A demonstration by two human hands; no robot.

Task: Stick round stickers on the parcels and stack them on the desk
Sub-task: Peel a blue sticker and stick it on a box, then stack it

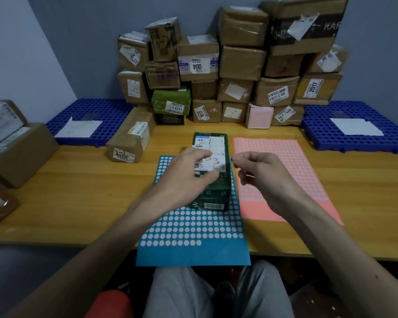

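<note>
A dark green parcel [214, 187] with a white shipping label lies on the blue sticker sheet [193, 228] at the desk's middle. My left hand [189, 171] rests over the parcel's left side, fingers on the label. My right hand [260, 175] hovers just right of the parcel and pinches a small blue round sticker [231, 159] between thumb and forefinger. A pink sticker sheet [283, 177] lies to the right of the parcel.
A wall of stacked cardboard parcels [234, 65] fills the back of the wooden desk [78, 198]. A long brown box [131, 136] lies left of the green parcel. Blue perforated trays [87, 111] [359, 125] hold white papers. More boxes [16, 148] sit at far left.
</note>
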